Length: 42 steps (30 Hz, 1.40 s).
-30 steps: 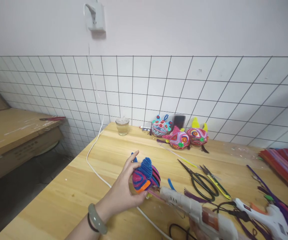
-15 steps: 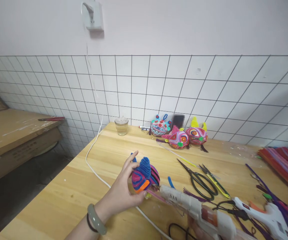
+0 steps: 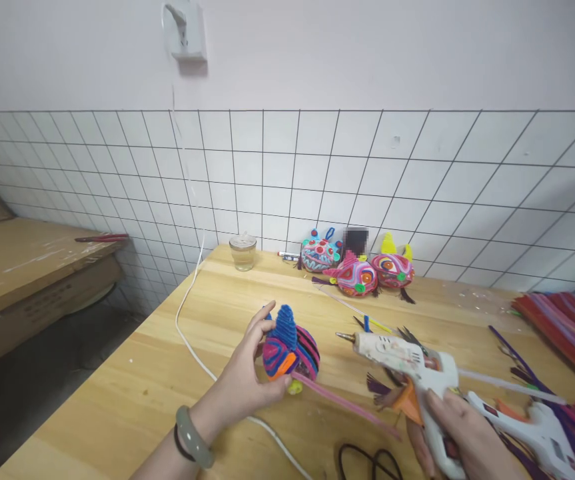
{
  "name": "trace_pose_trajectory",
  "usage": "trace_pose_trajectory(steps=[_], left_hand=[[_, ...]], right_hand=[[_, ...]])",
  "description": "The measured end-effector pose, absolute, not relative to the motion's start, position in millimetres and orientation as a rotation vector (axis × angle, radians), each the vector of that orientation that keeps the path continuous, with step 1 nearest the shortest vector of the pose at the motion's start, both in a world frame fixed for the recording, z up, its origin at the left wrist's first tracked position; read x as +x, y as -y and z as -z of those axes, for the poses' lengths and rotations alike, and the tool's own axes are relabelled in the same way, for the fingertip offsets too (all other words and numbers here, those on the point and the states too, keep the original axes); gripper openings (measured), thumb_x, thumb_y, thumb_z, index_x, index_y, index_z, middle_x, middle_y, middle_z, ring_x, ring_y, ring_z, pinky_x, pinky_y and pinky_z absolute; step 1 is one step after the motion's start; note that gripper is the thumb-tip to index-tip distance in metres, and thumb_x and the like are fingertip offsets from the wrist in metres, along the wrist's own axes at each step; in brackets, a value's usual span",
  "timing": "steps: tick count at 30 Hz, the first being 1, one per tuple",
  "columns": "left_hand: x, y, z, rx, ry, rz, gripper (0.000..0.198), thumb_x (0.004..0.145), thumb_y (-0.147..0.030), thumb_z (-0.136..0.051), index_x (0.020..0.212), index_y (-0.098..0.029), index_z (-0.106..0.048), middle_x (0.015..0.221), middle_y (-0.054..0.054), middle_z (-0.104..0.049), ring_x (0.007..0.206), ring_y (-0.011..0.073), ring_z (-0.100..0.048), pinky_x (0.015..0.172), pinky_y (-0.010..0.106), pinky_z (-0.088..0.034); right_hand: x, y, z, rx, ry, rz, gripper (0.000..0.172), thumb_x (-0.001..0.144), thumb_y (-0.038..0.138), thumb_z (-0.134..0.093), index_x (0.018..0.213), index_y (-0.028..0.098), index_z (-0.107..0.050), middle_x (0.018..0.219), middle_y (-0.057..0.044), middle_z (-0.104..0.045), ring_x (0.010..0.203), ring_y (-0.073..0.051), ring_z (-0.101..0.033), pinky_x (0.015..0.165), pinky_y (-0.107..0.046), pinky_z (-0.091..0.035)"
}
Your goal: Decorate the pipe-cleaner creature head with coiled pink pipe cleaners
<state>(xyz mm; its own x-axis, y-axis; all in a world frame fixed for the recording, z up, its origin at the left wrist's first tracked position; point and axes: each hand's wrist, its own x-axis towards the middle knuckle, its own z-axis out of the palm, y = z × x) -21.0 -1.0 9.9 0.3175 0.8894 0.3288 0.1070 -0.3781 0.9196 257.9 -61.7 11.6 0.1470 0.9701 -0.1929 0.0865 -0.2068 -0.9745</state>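
My left hand (image 3: 252, 363) is closed around a small round craft figure (image 3: 304, 347) covered in blue, pink and black pipe cleaners, with blue ear-like pieces on top and an orange patch. A loose pink pipe cleaner (image 3: 347, 403) trails from its lower side toward the right. My right hand (image 3: 460, 430) grips a white hot glue gun (image 3: 392, 350) with an orange trigger. Its metal nozzle points left, apart from the figure. A clear glue stick (image 3: 512, 385) sticks out of the gun's back end.
Behind stand several finished-looking figures (image 3: 357, 277) and a glass jar (image 3: 243, 252). A second glue gun (image 3: 527, 427) lies at right beside bundles of pipe cleaners (image 3: 562, 327). Scissors, partly hidden, lie behind the held gun. A white cord (image 3: 192, 343) crosses the table.
The glue gun has moved up and away to the right from the figure, its nozzle now apart from it. My left hand stays in place, the figure turned slightly.
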Motion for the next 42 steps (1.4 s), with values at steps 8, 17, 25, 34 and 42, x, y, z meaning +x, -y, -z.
trace_pose_trajectory(steps=[8,17,25,34,42], left_hand=[[-21,1,-14,1.658,-0.884,-1.157,0.054,0.072,-0.020,-0.067,0.120,-0.021,-0.044,0.153,0.014,-0.010,0.137,0.0292,-0.024,0.105,0.039,-0.033],[-16,5,-17,1.575,-0.841,-1.169,0.057,0.070,-0.017,-0.067,0.120,-0.021,-0.042,0.153,0.015,-0.004,0.130,0.0293,-0.037,0.103,0.040,-0.036],[-13,9,-20,1.593,-0.923,-1.133,0.057,0.067,-0.012,-0.066,0.118,-0.020,-0.041,0.153,0.017,-0.006,0.131,0.0303,-0.036,0.102,0.040,-0.038],[-13,8,-16,1.660,-0.942,-1.174,0.058,0.067,-0.010,-0.066,0.119,-0.020,-0.042,0.153,0.018,-0.010,0.136,0.0319,-0.026,0.102,0.042,-0.037],[-11,9,-15,1.713,-0.963,-1.148,0.056,0.067,-0.012,-0.067,0.118,-0.021,-0.044,0.153,0.016,-0.012,0.136,0.0312,-0.026,0.102,0.041,-0.038]], right_hand=[[282,25,26,-1.735,0.985,-1.140,0.045,0.073,0.061,-0.057,0.052,0.024,-0.042,0.041,0.000,-0.058,0.035,-0.014,-0.050,0.039,-0.025,-0.035],[287,34,7,-2.233,1.810,0.118,0.043,0.086,0.052,-0.036,0.058,0.025,-0.052,0.054,-0.009,-0.062,0.059,-0.031,-0.064,0.057,-0.040,-0.045],[211,52,-39,-1.468,2.034,-0.522,0.022,0.088,0.041,-0.046,0.093,0.024,-0.059,0.091,-0.004,-0.070,0.085,-0.017,-0.067,0.071,-0.021,-0.053],[177,31,-58,-1.403,2.136,-0.441,0.020,0.087,0.031,-0.050,0.076,0.021,-0.065,0.068,-0.002,-0.061,0.062,-0.015,-0.057,0.056,-0.023,-0.043],[181,18,-51,-1.348,2.092,-0.575,0.016,0.085,0.026,-0.054,0.076,0.023,-0.067,0.075,-0.003,-0.066,0.070,-0.017,-0.061,0.063,-0.026,-0.045]])
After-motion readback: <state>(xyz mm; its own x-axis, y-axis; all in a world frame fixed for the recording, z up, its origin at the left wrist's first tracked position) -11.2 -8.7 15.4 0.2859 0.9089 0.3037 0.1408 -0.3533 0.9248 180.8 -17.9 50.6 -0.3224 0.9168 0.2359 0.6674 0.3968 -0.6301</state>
